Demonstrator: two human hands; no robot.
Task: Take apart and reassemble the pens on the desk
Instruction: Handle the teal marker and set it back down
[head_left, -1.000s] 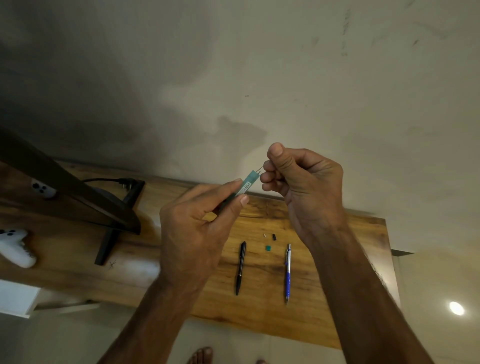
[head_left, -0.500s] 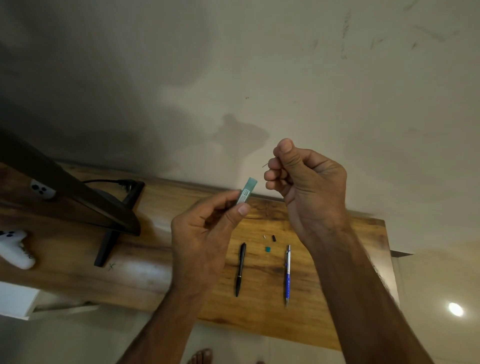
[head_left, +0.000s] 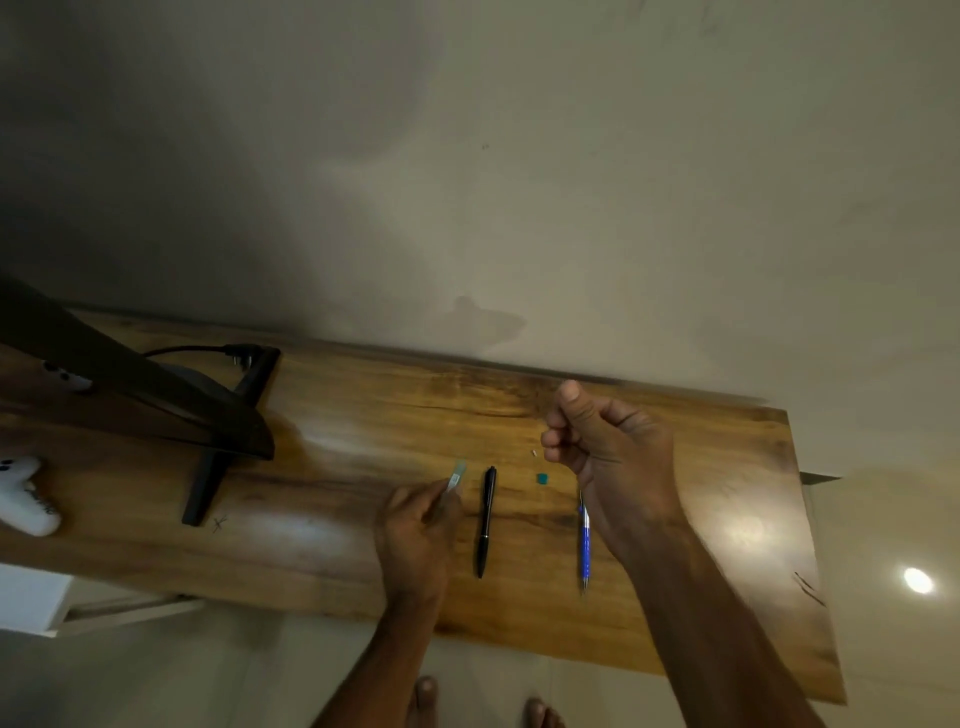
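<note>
Left hand pinched low, right hand fisted higher.

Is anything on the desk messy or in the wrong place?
A little. Loose bits lie between the black pen and blue pen: a small teal piece and a tiny white bit. They look like stray pen parts. The pens themselves lie neatly side by side.

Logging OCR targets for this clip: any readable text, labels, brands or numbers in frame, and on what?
No text can be read in this frame.
Pale teal translucent pen barrel held in the left hand: a small whitish label patch, too blurred to read.
White game controller at the wooden desk's left edge: dark marks, illegible.
Black pen and blue pen lying on the desk: no print visible.
</note>
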